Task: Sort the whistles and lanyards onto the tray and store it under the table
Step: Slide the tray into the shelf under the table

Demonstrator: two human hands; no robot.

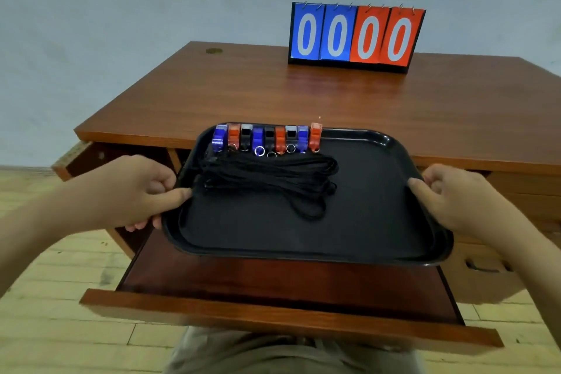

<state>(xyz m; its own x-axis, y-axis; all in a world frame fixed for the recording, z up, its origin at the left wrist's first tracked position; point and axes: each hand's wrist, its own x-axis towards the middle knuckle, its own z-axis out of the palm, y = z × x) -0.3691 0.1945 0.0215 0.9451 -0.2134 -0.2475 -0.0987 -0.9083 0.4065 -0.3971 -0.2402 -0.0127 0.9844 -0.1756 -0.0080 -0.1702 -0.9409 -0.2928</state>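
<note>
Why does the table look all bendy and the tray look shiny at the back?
In the head view, the wide-angle lens curves straight lines, so the table edges bow and the left hand and right hand look stretched; light glints off the black tray at its glossy far rim; the whistles look slightly soft, the scoreboard clearer.

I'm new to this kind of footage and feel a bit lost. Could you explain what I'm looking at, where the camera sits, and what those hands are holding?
There is no machine here. A person wears a wide-angle camera on the head, so you look down on their own two hands. The left hand and right hand grip the short sides of a black plastic tray. On it lie a row of blue, orange and black plastic whistles and a bundle of black cord lanyards. The tray hovers over a pulled-out wooden shelf under the brown wooden table. At the back stands a blue and red flip scoreboard showing zeros.
</note>
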